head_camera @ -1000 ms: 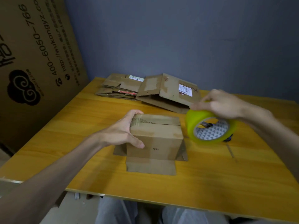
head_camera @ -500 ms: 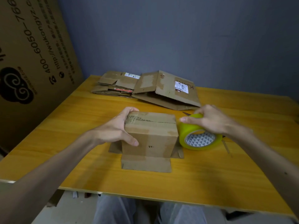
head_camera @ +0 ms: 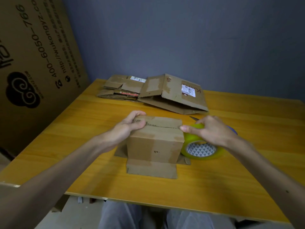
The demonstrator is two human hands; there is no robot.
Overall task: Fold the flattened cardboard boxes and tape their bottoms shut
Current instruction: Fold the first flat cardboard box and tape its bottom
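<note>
- On the yellow wooden table (head_camera: 247,171), near the middle, a small cardboard box (head_camera: 156,142) stands with two flaps folded shut on top. An untaped seam runs across between them.
- At the box's base the other flaps lie splayed on the table. The front flap (head_camera: 151,168) lies flat, pointing toward the person.
- The left hand (head_camera: 130,128) grips the box's top left corner: the fingers are curled over the far edge and the thumb presses down on the top, by the left end of the seam.
- The right hand (head_camera: 209,131) holds a yellow-green roll of tape (head_camera: 203,151), fingers curled over its top. One fingertip touches the right end of the seam.
- The roll sits tilted just beside the box's right wall. Whether it touches the table I cannot tell.
- Behind the right hand lie scissors (head_camera: 194,118), mostly hidden, with a blue handle showing past the wrist.
- At the table's far edge lie flattened boxes (head_camera: 173,95): a low pile on the left, and a larger one on the right bearing a white label.
- A big printed cardboard sheet (head_camera: 33,63) leans at the left, and a grey-blue wall (head_camera: 181,38) stands behind.
</note>
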